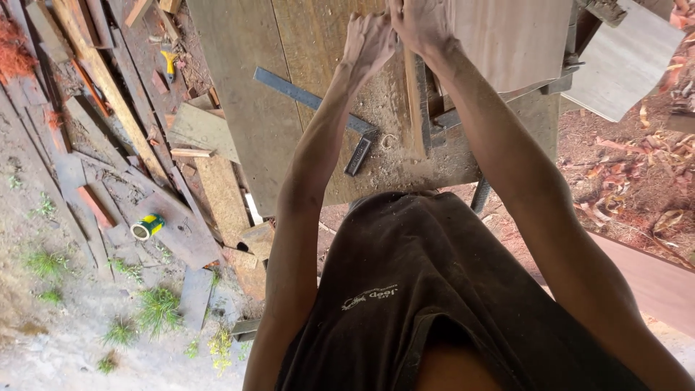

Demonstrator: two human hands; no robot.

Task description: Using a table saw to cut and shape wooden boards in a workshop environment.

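Both my arms reach forward over a dusty wooden workbench (239, 108). My left hand (369, 40) rests with bent fingers on the bench near the top edge. Close beside it, my right hand (420, 25) sits at the far end of a narrow wooden strip (415, 108); its fingers are cut off by the frame. The strip lies beside a pale plywood panel (507, 40). What either hand grips is hidden. A metal try square (311, 100) with a dark handle lies in the sawdust under my left forearm.
Planks and offcuts are piled on the ground at left, with a yellow-green tape roll (147, 226) and a yellow tool (169, 64) among them. Grass tufts grow at lower left. A pale board (622, 61) and dry leaves are at right.
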